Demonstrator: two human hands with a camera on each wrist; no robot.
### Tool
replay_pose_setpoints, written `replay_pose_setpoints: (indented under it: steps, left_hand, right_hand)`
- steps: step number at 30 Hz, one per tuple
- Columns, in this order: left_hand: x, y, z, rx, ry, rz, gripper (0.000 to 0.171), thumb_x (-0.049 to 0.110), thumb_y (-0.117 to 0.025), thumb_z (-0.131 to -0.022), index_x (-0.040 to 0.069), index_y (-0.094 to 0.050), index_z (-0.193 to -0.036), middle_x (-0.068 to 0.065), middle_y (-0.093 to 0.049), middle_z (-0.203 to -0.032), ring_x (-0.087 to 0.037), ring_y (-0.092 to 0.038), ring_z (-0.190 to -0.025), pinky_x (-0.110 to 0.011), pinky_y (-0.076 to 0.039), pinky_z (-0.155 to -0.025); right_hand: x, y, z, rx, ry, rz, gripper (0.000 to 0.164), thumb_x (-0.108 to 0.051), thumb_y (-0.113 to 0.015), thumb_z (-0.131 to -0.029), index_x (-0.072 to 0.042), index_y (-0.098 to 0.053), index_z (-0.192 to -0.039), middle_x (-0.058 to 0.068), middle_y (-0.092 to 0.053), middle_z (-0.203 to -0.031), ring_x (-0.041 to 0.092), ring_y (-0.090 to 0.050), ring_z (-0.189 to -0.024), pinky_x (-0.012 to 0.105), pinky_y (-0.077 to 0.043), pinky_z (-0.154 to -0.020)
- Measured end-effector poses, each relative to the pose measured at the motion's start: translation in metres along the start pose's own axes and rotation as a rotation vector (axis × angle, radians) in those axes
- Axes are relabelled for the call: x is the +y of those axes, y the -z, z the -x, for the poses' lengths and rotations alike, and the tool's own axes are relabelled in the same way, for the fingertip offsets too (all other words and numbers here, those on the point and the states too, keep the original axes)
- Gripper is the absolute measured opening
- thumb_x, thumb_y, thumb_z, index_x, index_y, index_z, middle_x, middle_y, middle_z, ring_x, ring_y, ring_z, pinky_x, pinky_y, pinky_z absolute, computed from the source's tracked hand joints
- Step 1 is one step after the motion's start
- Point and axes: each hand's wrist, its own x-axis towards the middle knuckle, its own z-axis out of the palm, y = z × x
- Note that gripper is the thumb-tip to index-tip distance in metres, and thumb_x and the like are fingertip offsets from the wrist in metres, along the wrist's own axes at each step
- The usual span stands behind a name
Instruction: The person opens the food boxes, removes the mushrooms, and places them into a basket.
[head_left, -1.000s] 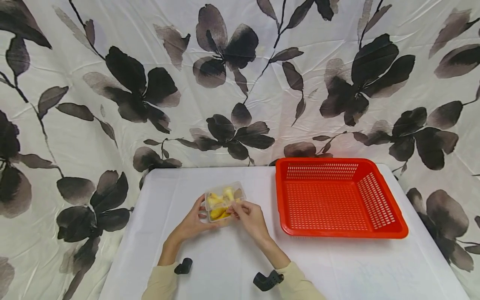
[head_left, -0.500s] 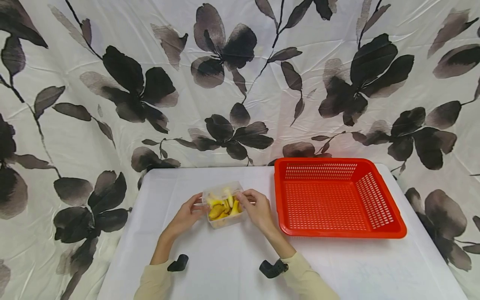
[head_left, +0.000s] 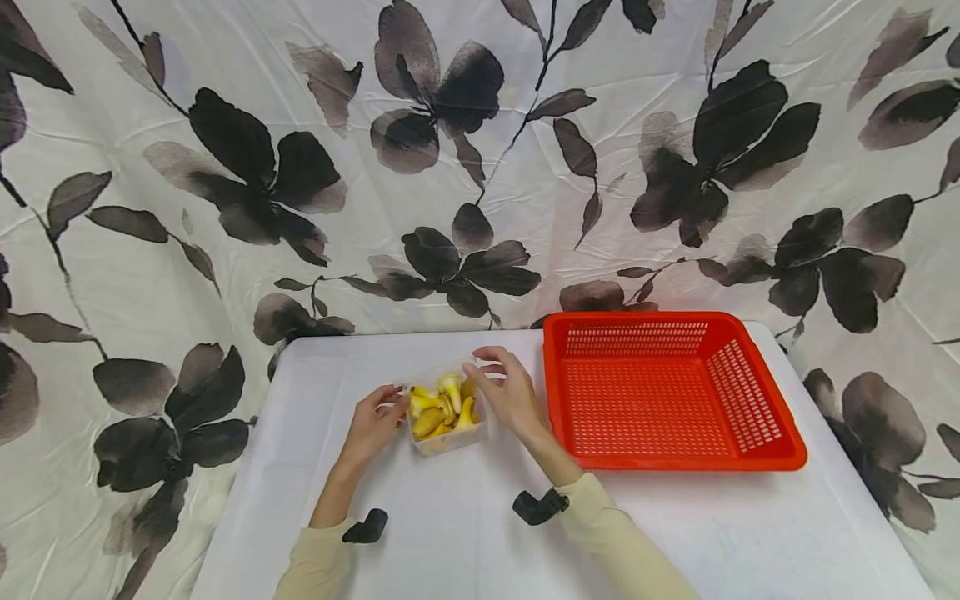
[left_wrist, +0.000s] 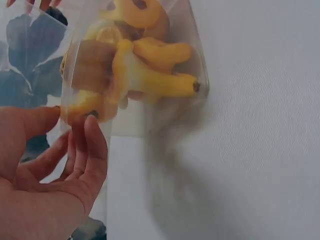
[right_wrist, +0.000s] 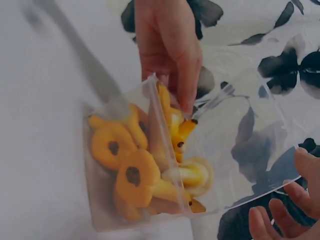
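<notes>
A clear plastic box (head_left: 450, 443) stands on the white table, filled with several small yellow banana-like pieces (head_left: 431, 419) with dark tips. Its hinged clear lid (right_wrist: 262, 192) is raised and tipped back, away from me. My left hand (head_left: 375, 423) pinches the box's far left corner near the hinge between thumb and fingers. At the far right, my right hand (head_left: 513, 396) holds the lid's edge with thumb and curled fingers. In the right wrist view the pieces show through the cloudy wall (right_wrist: 97, 200). Glare hides part of the lid in the head view.
To the right of the box stands a red perforated basket (head_left: 675, 460) with nothing visible inside. A white cloth covers the table (head_left: 465, 533). Behind hangs a white curtain (head_left: 570, 192) with dark printed flowers.
The lid has swung up and back, uncovering the yellow pieces. My right hand has moved from the box's front to its far right; my left hand has shifted slightly left.
</notes>
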Motion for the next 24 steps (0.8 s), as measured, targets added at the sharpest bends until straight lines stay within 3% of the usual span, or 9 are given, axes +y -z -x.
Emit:
replay_pose_setpoints:
  steps: [7, 18, 24]
  left_hand:
    - [0.006, -0.006, 0.003, 0.078, 0.037, 0.021, 0.036, 0.009, -0.063, -0.103, -0.007, -0.059, -0.135, -0.023, -0.063, -0.113, -0.01, -0.062, -0.078, -0.025, -0.059, -0.071]
    - [0.005, -0.013, 0.005, 0.129, 0.035, 0.013, 0.033, 0.01, -0.062, -0.103, -0.006, -0.061, -0.132, -0.02, -0.061, -0.111, -0.012, -0.061, -0.076, -0.022, -0.057, -0.071]
    - [0.006, -0.013, 0.009, 0.142, 0.046, 0.016, 0.033, 0.009, -0.062, -0.103, -0.007, -0.061, -0.132, -0.019, -0.061, -0.11, -0.017, -0.062, -0.079, -0.02, -0.057, -0.071]
  right_hand:
    - [-0.001, -0.002, -0.012, -0.032, 0.014, -0.029, 0.035, -0.027, -0.072, -0.098, -0.004, -0.066, -0.124, 0.01, -0.069, -0.122, 0.025, -0.064, -0.119, 0.035, -0.049, -0.105]
    - [-0.005, -0.005, -0.028, 0.004, 0.067, 0.013, 0.027, -0.022, -0.075, -0.096, -0.002, -0.069, -0.113, 0.012, -0.071, -0.109, 0.026, -0.069, -0.107, 0.033, -0.055, -0.096]
    - [-0.005, -0.006, -0.037, -0.015, 0.073, 0.07, 0.029, -0.026, -0.072, -0.098, -0.002, -0.069, -0.114, 0.012, -0.071, -0.11, 0.026, -0.068, -0.107, 0.036, -0.054, -0.099]
